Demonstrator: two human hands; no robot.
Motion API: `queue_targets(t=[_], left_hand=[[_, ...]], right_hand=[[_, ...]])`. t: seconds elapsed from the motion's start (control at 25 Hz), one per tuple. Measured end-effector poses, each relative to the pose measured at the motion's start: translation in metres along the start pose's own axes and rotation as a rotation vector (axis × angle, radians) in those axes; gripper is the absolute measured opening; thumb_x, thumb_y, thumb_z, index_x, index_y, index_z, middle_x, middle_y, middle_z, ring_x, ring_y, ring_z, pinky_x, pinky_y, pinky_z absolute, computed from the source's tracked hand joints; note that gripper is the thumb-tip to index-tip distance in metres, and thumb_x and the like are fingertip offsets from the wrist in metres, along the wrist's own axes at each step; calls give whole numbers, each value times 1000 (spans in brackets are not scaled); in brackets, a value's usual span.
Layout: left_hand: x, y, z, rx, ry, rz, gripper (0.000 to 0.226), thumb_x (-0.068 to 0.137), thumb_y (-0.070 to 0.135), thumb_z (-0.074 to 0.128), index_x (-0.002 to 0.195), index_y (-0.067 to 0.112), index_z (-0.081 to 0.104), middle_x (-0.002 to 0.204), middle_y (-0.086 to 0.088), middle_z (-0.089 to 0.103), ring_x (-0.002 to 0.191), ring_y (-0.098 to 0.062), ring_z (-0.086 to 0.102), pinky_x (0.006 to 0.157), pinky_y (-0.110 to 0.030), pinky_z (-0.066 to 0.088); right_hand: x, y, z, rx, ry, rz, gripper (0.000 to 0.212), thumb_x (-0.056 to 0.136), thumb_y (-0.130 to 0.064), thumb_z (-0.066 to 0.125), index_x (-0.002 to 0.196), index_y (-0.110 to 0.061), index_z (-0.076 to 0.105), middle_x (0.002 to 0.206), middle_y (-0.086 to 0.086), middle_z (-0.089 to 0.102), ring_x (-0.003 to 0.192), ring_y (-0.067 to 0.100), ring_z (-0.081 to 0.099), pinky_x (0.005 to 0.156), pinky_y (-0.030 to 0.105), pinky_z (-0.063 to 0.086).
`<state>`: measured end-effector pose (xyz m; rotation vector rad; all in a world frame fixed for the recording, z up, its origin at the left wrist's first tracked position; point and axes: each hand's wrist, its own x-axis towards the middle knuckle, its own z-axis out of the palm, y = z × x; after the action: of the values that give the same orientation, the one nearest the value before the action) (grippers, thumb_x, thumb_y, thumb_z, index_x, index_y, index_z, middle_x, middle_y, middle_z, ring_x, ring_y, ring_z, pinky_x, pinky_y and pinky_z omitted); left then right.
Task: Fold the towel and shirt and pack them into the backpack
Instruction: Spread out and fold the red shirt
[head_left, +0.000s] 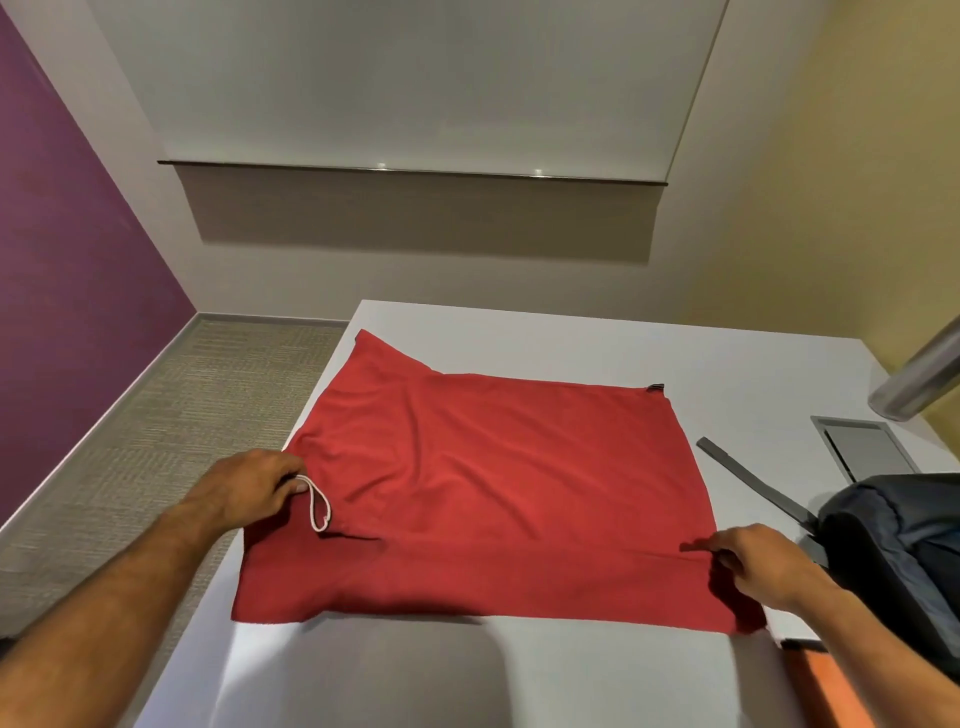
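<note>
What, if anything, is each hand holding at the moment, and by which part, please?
Both hold the red towel: the left hand pinches its left edge, beside the white loop; the right hand pinches its right edge.

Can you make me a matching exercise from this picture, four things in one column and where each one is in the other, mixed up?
Things:
1. red towel
2. backpack
3. white loop
4. metal bottle

Places:
A. by the left hand's fingers
B. spread across the table
C. far right edge, tilted
D. beside the right hand

Pairs: 1-B, 2-D, 3-A, 4-C
</note>
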<state>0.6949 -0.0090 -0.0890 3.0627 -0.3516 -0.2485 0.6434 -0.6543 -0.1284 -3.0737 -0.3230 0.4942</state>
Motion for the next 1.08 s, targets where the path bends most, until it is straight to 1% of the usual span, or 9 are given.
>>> queue_targets(t=[0.08,0.2,0.36,0.56,0.72,0.88,0.96,1.04,1.08], left_hand=[[18,3,-3,31,4,-59,25,93,43,58,71,35,49,72,16,56,74,-10,58,64,-30,48],[43,5,-3,39,11,-99,20,92,46,57,78,32,55,82,12,62,84,-17,63,66,-30,46],[71,4,0,76,17,-120,21,92,47,55,82,28,57,88,9,66,86,-18,64,70,-33,52],[96,0,-3,110,59,-156,19,93,44,55,86,27,60,92,8,68,89,-20,65,69,-31,49],[108,-2,3,136,48,-152,19,93,45,55,89,27,62,95,7,68,92,-21,65,68,-31,47],[115,5,13,120,54,-156,21,93,47,54,90,27,62,97,6,69,93,-21,66,74,-32,52],[116,9,17,131,54,-162,23,93,48,54,91,26,62,97,6,69,94,-22,66,75,-32,52],[113,15,19,149,49,-165,24,93,47,53,92,25,63,97,6,69,94,-21,66,75,-32,50],[110,18,19,141,53,-169,23,93,46,53,92,25,63,97,5,69,94,-22,66,74,-32,50]], right_hand=[[16,1,-4,29,11,2,51,87,-8,50,120,-43,66,122,-19,67,113,13,63,84,22,48],[39,1,-5,28,3,30,51,86,-4,49,120,-37,67,124,-15,67,115,15,61,76,19,42],[61,4,-5,48,-24,65,53,87,-7,47,122,-42,65,127,-18,64,118,12,60,84,21,47],[79,15,-3,83,-46,90,50,86,-12,48,120,-45,65,126,-20,64,116,12,61,91,27,51],[88,15,-1,85,-49,103,49,86,-17,48,121,-48,62,126,-17,65,115,14,61,90,29,52],[92,2,2,32,-48,198,41,88,-26,48,120,-47,62,123,-10,66,111,18,62,85,31,52],[89,-8,7,-40,3,229,35,87,-27,49,117,-40,63,114,-8,68,105,19,62,76,31,51],[83,-19,13,-31,171,201,27,86,-25,54,111,-30,65,106,-5,68,101,22,61,68,30,47],[79,-23,19,31,275,153,23,88,-25,56,109,-27,65,108,-5,69,102,23,62,69,30,47]])
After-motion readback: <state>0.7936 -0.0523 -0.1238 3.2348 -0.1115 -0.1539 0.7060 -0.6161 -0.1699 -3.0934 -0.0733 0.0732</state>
